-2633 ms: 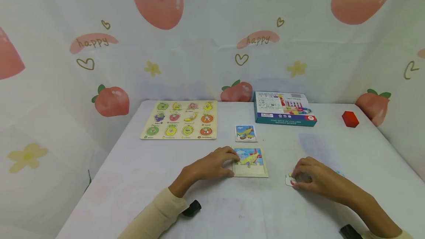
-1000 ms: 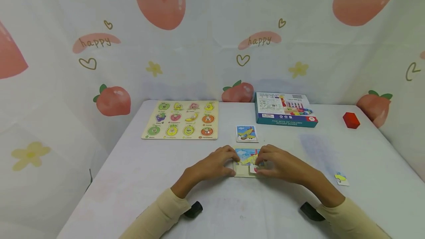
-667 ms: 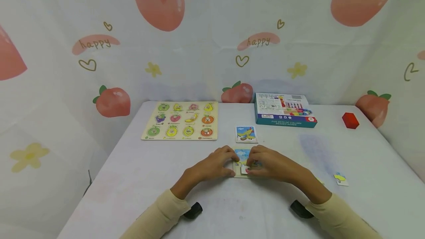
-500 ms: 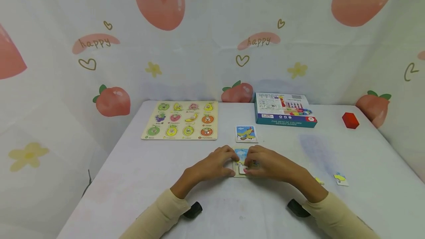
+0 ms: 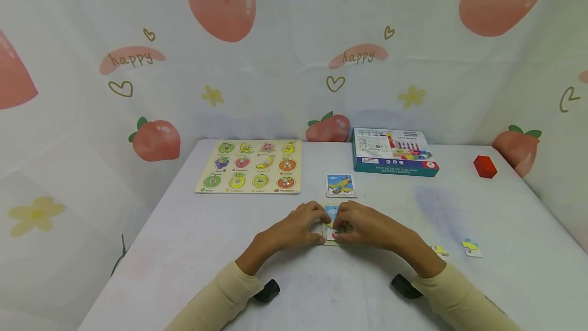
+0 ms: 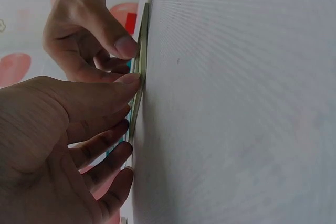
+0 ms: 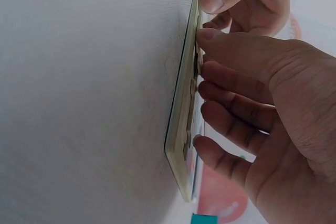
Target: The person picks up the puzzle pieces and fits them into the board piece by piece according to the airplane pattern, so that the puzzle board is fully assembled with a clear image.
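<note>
A small wooden jigsaw board [image 5: 333, 243] with a yellow airplane picture lies mid-table in the head view. My left hand [image 5: 296, 226] holds its left side, fingers at the upper left and thumb by the near left corner. My right hand [image 5: 369, 226] reaches across the board and pinches a white-and-red puzzle piece [image 5: 330, 234] at the lower left of the frame. That hand covers most of the board's right half. In the right wrist view, the thumb and fingertips meet the top of the board [image 7: 178, 145]. Two loose puzzle pieces, one yellow-and-white [image 5: 439, 252] and one blue-and-yellow [image 5: 471, 247], lie to the right.
An airplane picture card [image 5: 340, 186] lies just behind the board. Farther back are a wooden fruit board [image 5: 250, 191] on the left, a teal-edged box [image 5: 395, 166] and a red hexagonal block [image 5: 485, 166] on the right. A printed cloth hangs behind the table.
My right hand has carried the puzzle piece from the right side of the table leftward to the board's lower left and lowered it there. My left hand has stayed on the board.
</note>
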The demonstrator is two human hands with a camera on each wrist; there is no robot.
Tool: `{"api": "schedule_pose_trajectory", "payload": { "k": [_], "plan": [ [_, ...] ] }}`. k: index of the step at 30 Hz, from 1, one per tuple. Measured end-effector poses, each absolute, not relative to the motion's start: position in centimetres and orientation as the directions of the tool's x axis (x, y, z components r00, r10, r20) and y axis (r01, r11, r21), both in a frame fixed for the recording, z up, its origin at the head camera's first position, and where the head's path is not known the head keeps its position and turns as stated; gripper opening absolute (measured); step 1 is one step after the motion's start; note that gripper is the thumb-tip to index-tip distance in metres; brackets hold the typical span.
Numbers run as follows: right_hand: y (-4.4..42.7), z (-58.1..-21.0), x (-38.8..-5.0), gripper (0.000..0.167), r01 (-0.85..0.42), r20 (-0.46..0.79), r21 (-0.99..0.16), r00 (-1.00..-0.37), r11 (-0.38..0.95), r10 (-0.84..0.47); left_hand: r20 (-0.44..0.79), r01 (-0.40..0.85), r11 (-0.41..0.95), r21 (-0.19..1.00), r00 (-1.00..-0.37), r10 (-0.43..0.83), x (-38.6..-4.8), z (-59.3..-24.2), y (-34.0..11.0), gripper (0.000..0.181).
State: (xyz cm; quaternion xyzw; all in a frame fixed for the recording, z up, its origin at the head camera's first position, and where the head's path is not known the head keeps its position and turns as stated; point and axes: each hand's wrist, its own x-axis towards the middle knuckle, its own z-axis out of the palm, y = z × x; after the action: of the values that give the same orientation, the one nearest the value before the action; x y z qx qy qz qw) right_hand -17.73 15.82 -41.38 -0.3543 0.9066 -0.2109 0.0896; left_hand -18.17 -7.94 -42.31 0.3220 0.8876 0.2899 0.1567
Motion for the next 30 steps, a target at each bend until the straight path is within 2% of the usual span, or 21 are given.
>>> {"api": "schedule_pose_trajectory", "payload": {
  "k": [16,25,30],
  "plan": [
    [16.12,-41.66,-17.83,0.021,-0.618,0.01,-0.466,-0.72,0.633,-0.694,-0.097,0.478,0.629,0.613,-0.745,0.66,-18.18,-42.35,-7.98,0.039],
    [16.13,-41.46,-17.53,0.017,-0.639,0.024,-0.401,-0.724,0.656,-0.69,-0.11,0.468,0.639,0.61,-0.749,0.654,-18.2,-42.3,-7.93,0.04],
    [16.19,-41.48,-17.62,0.018,-0.635,0.019,-0.413,-0.723,0.653,-0.691,-0.109,0.471,0.64,0.608,-0.748,0.654,-18.18,-42.31,-7.94,0.039]
  ]
}}
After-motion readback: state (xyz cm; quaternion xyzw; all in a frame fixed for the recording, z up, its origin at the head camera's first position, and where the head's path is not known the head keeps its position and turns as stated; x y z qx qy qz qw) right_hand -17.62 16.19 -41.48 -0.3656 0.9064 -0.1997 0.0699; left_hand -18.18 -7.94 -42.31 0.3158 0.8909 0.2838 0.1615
